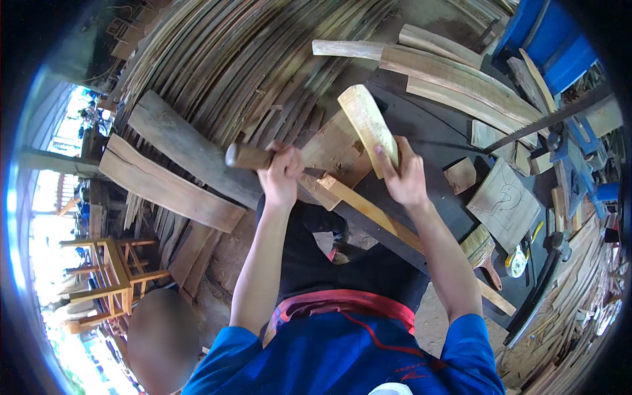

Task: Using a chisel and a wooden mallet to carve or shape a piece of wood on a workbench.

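My left hand point(282, 174) is closed around a brown wooden-handled tool point(250, 157), a thick cylinder with a pale rounded end pointing left. Whatever lies at its other end is hard to make out past my fist. In my right hand point(403, 172) is a pale wood block point(367, 118), gripped at its lower end and tilted up and to the left. Both hands are raised over the near edge of the dark bench. Below them a long narrow wood strip point(375, 214) runs along that edge, beside a wider wood piece point(336, 148).
Rows of long boards point(243, 72) fill the far left. On the bench are a board with a drawn outline point(505, 205), a brush point(488, 271), a tape measure point(517, 264) and a hammer point(561, 247). A toothed saw blade point(526, 130) reaches in from the right. Wooden stools point(108, 280) stand left.
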